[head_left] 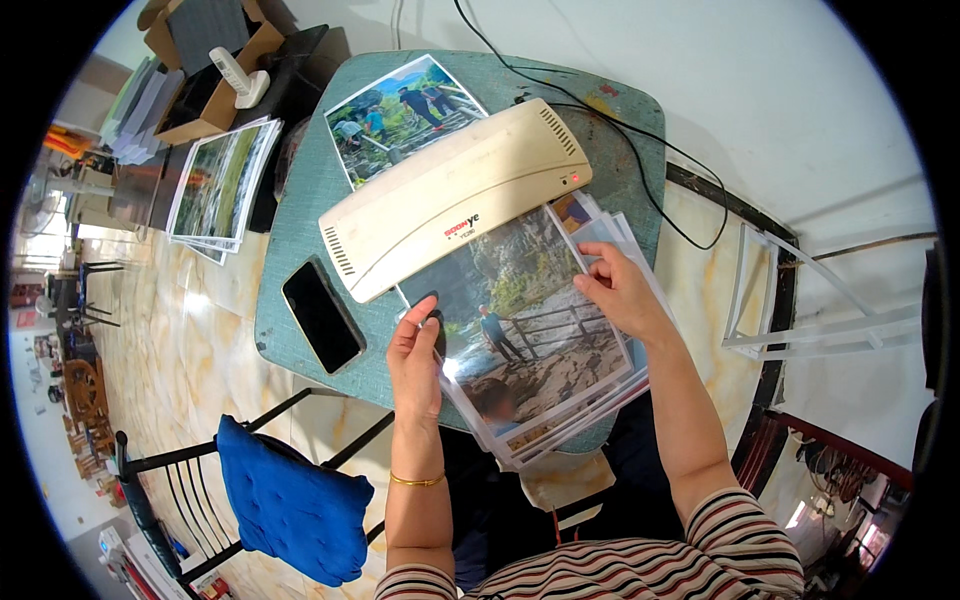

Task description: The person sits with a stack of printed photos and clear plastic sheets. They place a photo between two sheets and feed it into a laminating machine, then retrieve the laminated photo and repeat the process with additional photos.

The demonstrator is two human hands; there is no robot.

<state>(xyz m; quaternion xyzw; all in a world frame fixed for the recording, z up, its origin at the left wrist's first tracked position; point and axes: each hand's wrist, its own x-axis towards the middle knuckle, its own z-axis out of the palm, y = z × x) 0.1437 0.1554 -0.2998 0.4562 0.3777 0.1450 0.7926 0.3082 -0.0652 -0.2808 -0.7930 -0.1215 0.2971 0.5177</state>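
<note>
A cream laminator [440, 190] lies across the green table, its small red light lit. A glossy photo print in a clear pouch [530, 310] meets the laminator's near side; it shows a person by a railing on rocks. At that print's left edge, my left hand [414, 362] is closed, thumb and forefinger pinching it. My right hand [622, 292] pinches the right edge between thumb and fingers. Beneath the print lies a stack of pouched prints [640, 250], mostly hidden. Behind the laminator rests another photo print [400, 110] showing people on steps.
A black phone [323, 315] lies on the table [290, 260] left of my left hand. Black cables [640, 150] run off the back right. More prints [222, 185], a cordless phone [240, 78] and a cardboard box [205, 110] are far left. A blue-cushioned chair [290, 500] stands near left.
</note>
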